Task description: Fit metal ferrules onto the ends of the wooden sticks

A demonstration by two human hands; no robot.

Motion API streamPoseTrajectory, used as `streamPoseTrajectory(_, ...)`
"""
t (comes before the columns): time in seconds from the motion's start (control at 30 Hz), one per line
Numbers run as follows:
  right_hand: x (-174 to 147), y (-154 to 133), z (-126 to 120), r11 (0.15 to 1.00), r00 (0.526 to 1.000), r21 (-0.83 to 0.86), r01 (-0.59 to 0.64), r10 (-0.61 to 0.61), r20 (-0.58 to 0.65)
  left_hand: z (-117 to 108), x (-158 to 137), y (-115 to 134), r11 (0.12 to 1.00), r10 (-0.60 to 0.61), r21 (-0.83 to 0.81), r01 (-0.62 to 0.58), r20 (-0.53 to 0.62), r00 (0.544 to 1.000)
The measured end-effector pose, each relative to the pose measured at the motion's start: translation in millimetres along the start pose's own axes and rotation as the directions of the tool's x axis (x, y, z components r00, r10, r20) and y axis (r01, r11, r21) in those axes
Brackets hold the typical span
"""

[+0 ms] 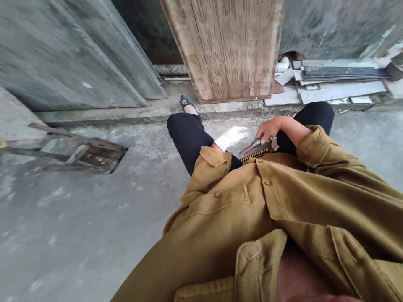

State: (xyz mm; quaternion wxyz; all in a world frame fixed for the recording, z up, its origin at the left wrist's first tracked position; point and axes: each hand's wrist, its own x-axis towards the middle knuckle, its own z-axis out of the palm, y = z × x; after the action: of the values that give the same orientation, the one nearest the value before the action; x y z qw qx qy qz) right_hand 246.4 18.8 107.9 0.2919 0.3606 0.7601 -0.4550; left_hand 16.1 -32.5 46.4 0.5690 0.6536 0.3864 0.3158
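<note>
My left hand wears a white glove and is held over my lap, its fingers reaching to the right and slightly curved, with nothing visible in them. Bare and closed, my right hand grips a knife-like tool by its grey wrapped handle. The tool's brownish tip points down and left, below the gloved fingers and apart from them. Just under it a black-and-yellow striped cord or band lies across my lap. The palm side of each hand is hidden.
A wooden board leans at the wall ahead. To its right lie stacked tile or panel strips. A small wooden stool or chair stands on the concrete floor to the left. My shoe is near the low ledge.
</note>
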Motion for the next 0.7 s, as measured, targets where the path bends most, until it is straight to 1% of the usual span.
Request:
streamPoseTrajectory(0.03,-9.2,0.3,-2.6,0.994,0.998,0.101,0.042,-0.046,0.043,-2.7,0.2,-0.6,1.000,0.008,-0.015,-0.008,0.010,1.000)
streamPoseTrajectory(0.07,-18.6,1.2,-5.7,0.976,0.993,0.187,0.109,-0.117,0.028,-5.2,0.9,-1.2,1.000,0.016,-0.025,-0.015,0.017,1.000)
streamPoseTrajectory(0.13,-35.0,3.3,-11.6,0.907,0.962,0.322,0.271,-0.261,-0.074,-9.3,3.4,-2.7,0.997,0.048,-0.069,-0.047,0.018,0.999)
streamPoseTrajectory(0.17,-40.7,3.9,-13.3,0.855,0.934,0.375,0.358,-0.330,-0.139,-10.3,5.0,-3.7,0.990,0.076,-0.121,-0.074,0.016,0.997)
streamPoseTrajectory(0.23,-45.4,3.4,-13.4,0.729,0.857,0.450,0.516,-0.435,-0.277,-9.7,8.3,-6.3,0.952,0.138,-0.277,-0.126,0.023,0.990)
streamPoseTrajectory(0.27,-44.5,2.0,-12.1,0.659,0.811,0.473,0.585,-0.462,-0.359,-8.2,9.6,-7.8,0.923,0.158,-0.359,-0.138,0.029,0.987)
streamPoseTrajectory(0.3,-42.1,0.0,-10.3,0.590,0.764,0.487,0.644,-0.460,-0.452,-6.2,10.6,-9.4,0.903,0.158,-0.411,-0.125,0.046,0.986)
streamPoseTrajectory(0.33,-38.7,-2.5,-8.4,0.529,0.720,0.496,0.689,-0.425,-0.549,-4.1,11.2,-10.9,0.897,0.141,-0.429,-0.103,0.056,0.989)
streamPoseTrajectory(0.37,-35.0,-5.1,-6.8,0.479,0.686,0.506,0.718,-0.358,-0.634,-2.1,11.4,-12.3,0.902,0.115,-0.425,-0.079,0.059,0.992)
streamPoseTrajectory(0.4,-31.6,-7.5,-5.7,0.443,0.666,0.524,0.727,-0.273,-0.694,-0.6,11.3,-13.5,0.913,0.090,-0.404,-0.059,0.058,0.994)
streamPoseTrajectory(0.43,-28.9,-9.6,-5.1,0.421,0.665,0.553,0.719,-0.186,-0.723,0.2,10.9,-14.2,0.926,0.069,-0.374,-0.046,0.049,0.996)
streamPoseTrajectory(0.5,-26.0,-12.1,-5.7,0.400,0.702,0.632,0.664,-0.045,-0.710,-0.3,9.4,-13.6,0.947,0.031,-0.322,-0.025,0.015,0.999)
streamPoseTrajectory(0.53,-25.8,-12.5,-6.6,0.389,0.722,0.666,0.636,0.006,-0.692,-1.5,8.5,-12.1,0.953,0.009,-0.302,-0.010,-0.004,1.000)
streamPoseTrajectory(0.57,-26.3,-12.4,-7.7,0.373,0.733,0.693,0.617,0.048,-0.679,-3.2,7.4,-9.6,0.959,-0.015,-0.282,0.008,-0.022,1.000)
streamPoseTrajectory(0.63,-28.2,-11.5,-10.5,0.331,0.734,0.723,0.607,0.115,-0.669,-7.6,5.0,-2.2,0.969,-0.043,-0.246,0.027,-0.058,0.997)
streamPoseTrajectory(0.7,-30.2,-11.0,-13.8,0.305,0.728,0.733,0.608,0.154,-0.668,-12.1,2.3,6.7,0.977,-0.026,-0.215,0.011,-0.066,0.997)
